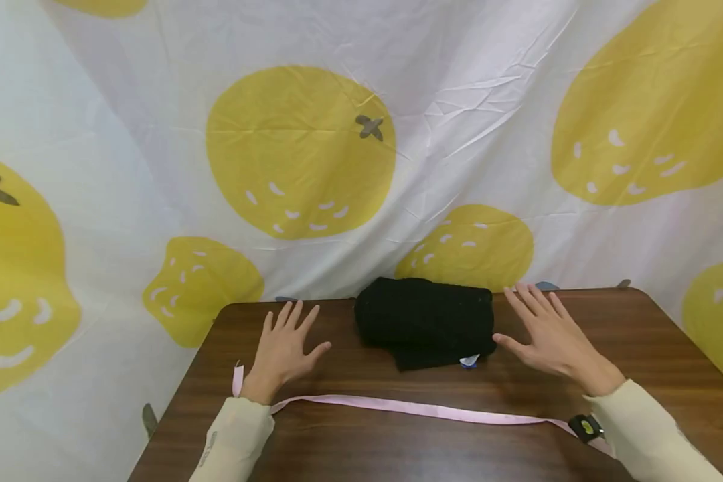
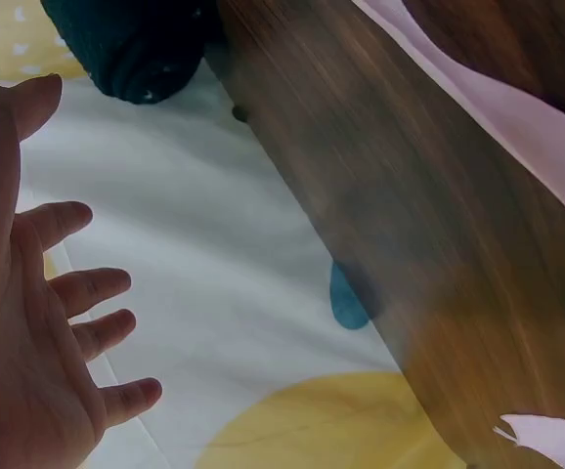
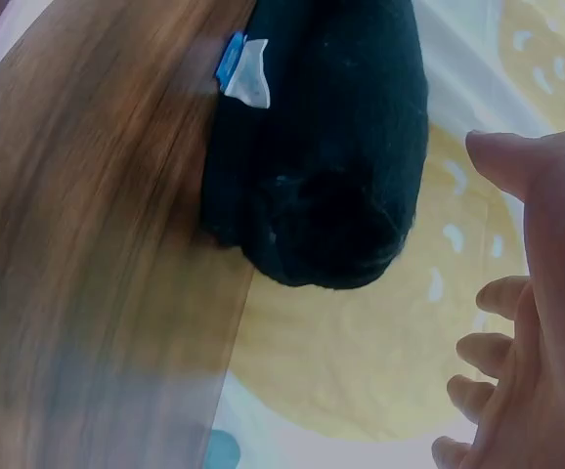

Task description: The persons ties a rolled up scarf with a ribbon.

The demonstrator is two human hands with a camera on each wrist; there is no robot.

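Note:
A rolled-up black cloth (image 1: 424,321) lies at the far edge of the table, with a small white and blue tag (image 1: 469,361) at its front right corner. To the left of the roll is my left hand (image 1: 284,349), fingers spread and holding nothing. My right hand (image 1: 551,340) is spread in the same way at the roll's right end, its thumb tip close beside the cloth. In the right wrist view the roll's rounded end (image 3: 326,230) faces the palm across a gap. Both palms look downward in the head view.
A long pink ribbon (image 1: 410,407) runs across the table nearer to me, passing under both forearms. A small black piece with a yellow-green mark (image 1: 586,428) sits by its right end. Behind the brown wooden table (image 1: 349,448) hangs a white curtain (image 1: 169,174) printed with yellow fruit.

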